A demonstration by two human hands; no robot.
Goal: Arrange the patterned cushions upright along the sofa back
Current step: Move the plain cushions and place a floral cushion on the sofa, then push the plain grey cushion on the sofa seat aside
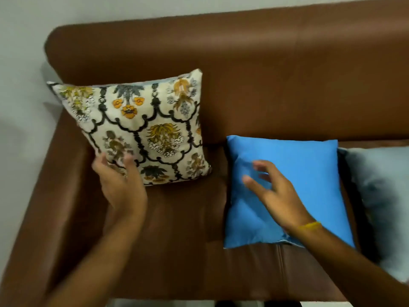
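A cream cushion [141, 127] with a black trellis and yellow flowers leans upright against the brown sofa back [265, 63], in the left corner. My left hand [119, 182] touches its lower left corner with the fingers apart and is not closed around it. A plain blue cushion [305, 173] lies flat on the seat to the right. My right hand [274, 191] hovers over the blue cushion with fingers spread, holding nothing.
A pale grey-blue cushion [382, 187] lies flat at the right edge, beside the blue one. The sofa's left armrest [44, 196] runs down the left side. A white wall [22, 63] stands behind and left of the sofa.
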